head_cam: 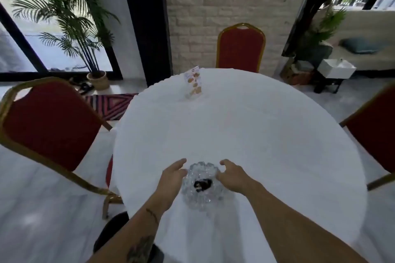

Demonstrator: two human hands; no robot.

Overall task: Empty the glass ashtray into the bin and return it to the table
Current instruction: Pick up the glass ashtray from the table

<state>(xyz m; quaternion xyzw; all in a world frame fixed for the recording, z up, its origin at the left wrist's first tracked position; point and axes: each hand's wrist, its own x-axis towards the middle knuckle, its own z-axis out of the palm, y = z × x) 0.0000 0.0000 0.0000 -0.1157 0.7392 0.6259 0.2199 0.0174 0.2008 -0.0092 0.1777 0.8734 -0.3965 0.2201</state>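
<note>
With the faceted clear glass ashtray (202, 186) resting near the near edge of the round white-clothed desk (256, 134), dark debris inside, both spread grips, left hand (171, 179) and right hand (232, 176), should be closed evenly on its sides and it lifted level.

Glass ashtray (202, 186) — clear, knobbly cut-glass bowl with scalloped rim, upright on round table (245, 134) under white cloth, near its near edge. Dark clump of ash or butts in middle of bowl — detail too blurred to tell apart. Left hand and right hand flank ashtray; contact with rim unclear. Bin not seen.
</note>
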